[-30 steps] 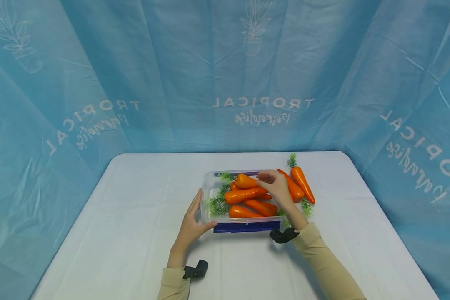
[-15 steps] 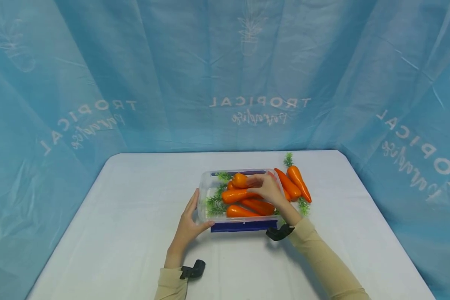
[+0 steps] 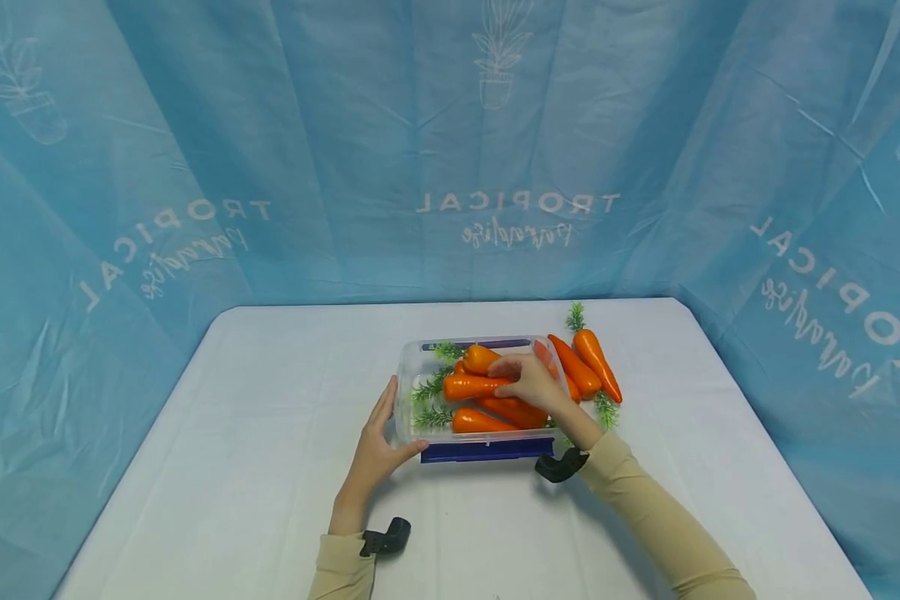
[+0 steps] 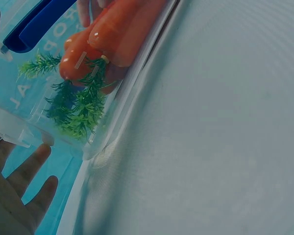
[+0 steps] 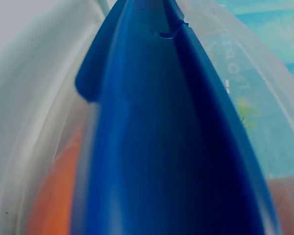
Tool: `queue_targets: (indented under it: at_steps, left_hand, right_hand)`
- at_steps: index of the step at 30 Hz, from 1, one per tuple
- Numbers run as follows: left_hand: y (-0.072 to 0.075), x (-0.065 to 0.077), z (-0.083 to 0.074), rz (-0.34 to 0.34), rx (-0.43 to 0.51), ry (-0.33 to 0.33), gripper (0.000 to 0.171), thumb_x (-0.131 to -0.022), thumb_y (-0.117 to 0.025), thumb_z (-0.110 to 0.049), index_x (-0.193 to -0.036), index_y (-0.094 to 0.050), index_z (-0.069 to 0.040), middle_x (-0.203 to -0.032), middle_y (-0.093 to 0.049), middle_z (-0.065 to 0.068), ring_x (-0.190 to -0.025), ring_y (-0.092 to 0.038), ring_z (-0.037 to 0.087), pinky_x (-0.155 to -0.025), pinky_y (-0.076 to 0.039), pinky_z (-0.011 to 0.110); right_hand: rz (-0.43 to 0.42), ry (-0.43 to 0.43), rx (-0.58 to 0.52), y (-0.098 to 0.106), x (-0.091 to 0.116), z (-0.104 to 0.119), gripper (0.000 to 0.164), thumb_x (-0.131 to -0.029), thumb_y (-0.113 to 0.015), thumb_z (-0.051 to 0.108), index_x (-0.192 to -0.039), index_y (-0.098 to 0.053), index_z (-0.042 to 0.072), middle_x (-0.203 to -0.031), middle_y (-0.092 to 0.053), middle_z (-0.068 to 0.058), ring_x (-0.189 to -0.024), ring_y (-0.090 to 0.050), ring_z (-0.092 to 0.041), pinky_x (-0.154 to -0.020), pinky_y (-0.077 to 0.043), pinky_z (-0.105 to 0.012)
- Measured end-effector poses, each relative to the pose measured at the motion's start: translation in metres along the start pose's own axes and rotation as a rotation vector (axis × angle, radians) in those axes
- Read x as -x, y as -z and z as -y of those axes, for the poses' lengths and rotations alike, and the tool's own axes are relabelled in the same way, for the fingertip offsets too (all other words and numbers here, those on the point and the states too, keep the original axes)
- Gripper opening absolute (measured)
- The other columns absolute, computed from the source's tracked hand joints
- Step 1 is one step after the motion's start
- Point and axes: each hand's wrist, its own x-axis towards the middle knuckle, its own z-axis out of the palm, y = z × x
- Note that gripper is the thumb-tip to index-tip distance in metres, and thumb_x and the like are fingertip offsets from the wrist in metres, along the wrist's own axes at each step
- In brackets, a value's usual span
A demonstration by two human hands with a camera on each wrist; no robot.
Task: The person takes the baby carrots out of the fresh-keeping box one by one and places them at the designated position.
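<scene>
1. While the fingers of the right hand [image 3: 528,382] appear to pinch one carrot [image 3: 467,387], thumb on its near side, that carrot lies across the others inside the box. Grip read from the head view; a blue latch flap [image 5: 152,147] fills the right wrist view, so firmness cannot be confirmed.
2. Left hand [image 3: 375,446]: fingers straight and spread along the left wall, thumb reaching the near corner, steadying by touch.
3. Box [image 3: 402,408]: clear plastic, uncovered, front flap [image 3: 487,451] folded outward.
4. Contents: several orange carrots, among them a far carrot [image 3: 480,359] and a near carrot [image 3: 478,421], heaped together; leafy green tops [image 3: 433,417] toward the left end.
5. Outside: at least two, an outer carrot [image 3: 598,365] and an inner carrot [image 3: 579,371], lying just beyond the right wall.
6. Progress, by judgement: partway; most carrots inside, a few outside, no lid on.
7. Room: the white table [image 3: 195,500] extends broadly left of the box and toward the person; tighter on the right, where the outside pair lies. Far table edge near the box, blue curtain [image 3: 345,167] behind.
</scene>
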Motion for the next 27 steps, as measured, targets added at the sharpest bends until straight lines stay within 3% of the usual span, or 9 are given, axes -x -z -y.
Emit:
queue_targets:
  at_steps: [10, 18, 22, 27]
  left_hand:
    - [0.000, 0.001, -0.005, 0.006, 0.001, 0.008, 0.110, -0.069, -0.083, -0.021, -0.154, -0.014, -0.024, -0.161, -0.016, 0.004, -0.147, -0.019, 0.034, -0.113, -0.022, 0.064]
    - [0.009, 0.005, -0.041, 0.028, 0.006, 0.018, 0.105, -0.071, -0.081, -0.018, -0.153, -0.017, -0.005, -0.159, -0.017, 0.018, -0.145, -0.020, 0.042, -0.111, -0.022, 0.066]
    - [0.008, 0.005, -0.036, 0.021, 0.019, 0.016, 0.106, -0.070, -0.082, -0.018, -0.153, -0.016, -0.008, -0.159, -0.017, 0.017, -0.145, -0.018, 0.042, -0.111, -0.021, 0.066]
    - [0.001, 0.002, -0.010, 0.004, -0.004, 0.000, 0.109, -0.069, -0.083, -0.027, -0.154, -0.015, -0.022, -0.161, -0.017, 0.007, -0.146, -0.019, 0.037, -0.111, -0.023, 0.065]
  right_hand:
    - [0.041, 0.017, 0.012, 0.000, 0.002, -0.001, 0.031, -0.080, -0.072, -0.001, -0.110, -0.066, -0.002, -0.114, -0.068, -0.020, -0.110, -0.063, -0.034, -0.098, -0.050, -0.045]
    - [0.068, -0.010, 0.010, -0.002, 0.003, -0.001, 0.033, -0.081, -0.073, 0.003, -0.113, -0.066, -0.002, -0.116, -0.068, -0.020, -0.110, -0.062, -0.033, -0.098, -0.050, -0.045]
    - [0.063, -0.001, 0.028, -0.002, 0.004, -0.002, 0.032, -0.081, -0.073, 0.004, -0.112, -0.066, -0.002, -0.115, -0.068, -0.020, -0.110, -0.063, -0.033, -0.098, -0.050, -0.045]
    - [0.040, 0.023, 0.020, -0.001, 0.005, 0.000, 0.031, -0.081, -0.072, 0.004, -0.111, -0.067, -0.002, -0.114, -0.068, -0.019, -0.110, -0.063, -0.033, -0.099, -0.049, -0.046]
